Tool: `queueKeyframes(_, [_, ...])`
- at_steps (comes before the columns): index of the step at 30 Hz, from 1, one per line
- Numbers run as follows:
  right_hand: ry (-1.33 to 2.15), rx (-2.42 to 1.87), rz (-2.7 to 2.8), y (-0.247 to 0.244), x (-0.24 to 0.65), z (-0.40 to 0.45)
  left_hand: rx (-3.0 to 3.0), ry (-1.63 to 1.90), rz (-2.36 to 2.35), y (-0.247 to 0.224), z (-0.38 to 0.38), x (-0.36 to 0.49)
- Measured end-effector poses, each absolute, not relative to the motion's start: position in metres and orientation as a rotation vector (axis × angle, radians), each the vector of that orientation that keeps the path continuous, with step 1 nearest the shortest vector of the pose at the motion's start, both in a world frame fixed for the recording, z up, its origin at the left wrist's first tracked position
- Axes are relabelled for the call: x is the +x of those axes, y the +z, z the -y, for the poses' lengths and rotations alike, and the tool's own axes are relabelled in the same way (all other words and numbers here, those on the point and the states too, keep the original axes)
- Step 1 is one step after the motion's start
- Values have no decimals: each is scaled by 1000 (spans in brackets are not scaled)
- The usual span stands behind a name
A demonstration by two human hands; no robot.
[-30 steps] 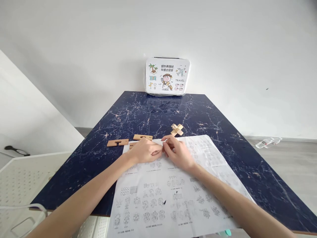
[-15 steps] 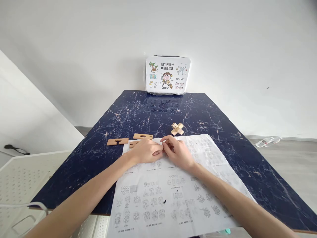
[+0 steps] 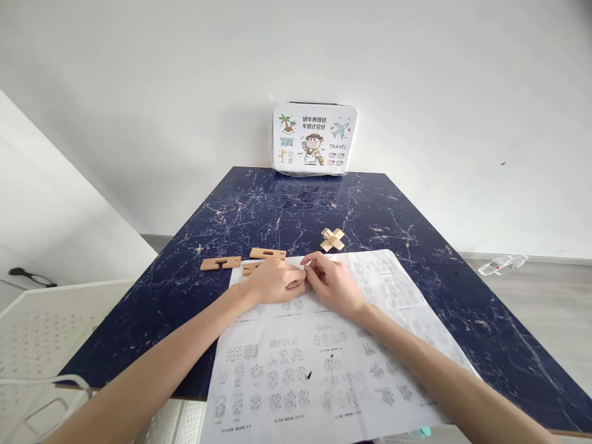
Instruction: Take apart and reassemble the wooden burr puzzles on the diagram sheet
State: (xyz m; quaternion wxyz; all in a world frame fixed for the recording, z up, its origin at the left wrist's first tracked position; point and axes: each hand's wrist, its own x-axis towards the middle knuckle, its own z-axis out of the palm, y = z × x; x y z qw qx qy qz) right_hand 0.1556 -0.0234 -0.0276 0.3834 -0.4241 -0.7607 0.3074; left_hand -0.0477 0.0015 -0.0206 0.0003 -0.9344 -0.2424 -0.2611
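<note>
My left hand (image 3: 277, 281) and my right hand (image 3: 333, 283) meet over the upper part of a printed instruction sheet (image 3: 277, 370). Fingers of both are curled with the tips together; anything between them is hidden. Three flat wooden puzzle pieces lie by my left hand: a slotted piece marked 1 (image 3: 210, 264), a piece marked 2 (image 3: 272, 253), and a third piece (image 3: 250, 269) partly covered by that hand. Beyond my right hand rests a small cross-shaped wooden puzzle (image 3: 332, 239) with a 3 on it.
A white cartoon case (image 3: 316, 139) in clear wrap leans against the wall at the back of the dark blue marbled table (image 3: 333, 203). To the left is a white perforated surface (image 3: 60, 314) with a cable. A clear plastic bottle (image 3: 502, 265) lies at the right beyond the table.
</note>
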Motion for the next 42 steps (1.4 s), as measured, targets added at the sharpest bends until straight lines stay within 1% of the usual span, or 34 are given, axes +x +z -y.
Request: queueKeyframes(42, [767, -1077, 1961, -25, 155, 24, -2901, -814, 764, -22, -2, -47])
